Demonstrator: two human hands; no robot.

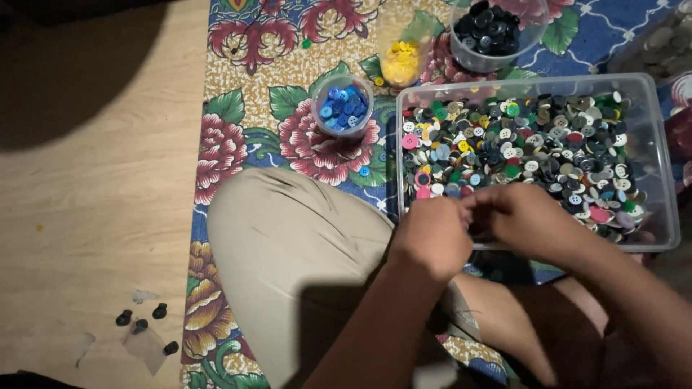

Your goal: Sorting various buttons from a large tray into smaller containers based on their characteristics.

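On the wooden floor (86,216) at far left lie a few small black pieces (140,324), and on the floral mat (245,108) stand a cup of blue buttons (343,105), a cup of yellow buttons (401,61) and a tub of black buttons (490,32). The clear rectangular bin (659,180) of mixed buttons (519,148) lies with its long axis running left to right, directly beyond both hands. The left hand (431,234) and right hand (530,220) meet at the bin's near edge with fingers curled together; whether they pinch a button cannot be told.

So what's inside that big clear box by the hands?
The clear box is full of mixed buttons in many colours. Both hands, left and right, cover its near edge, hiding whatever lies beneath them.
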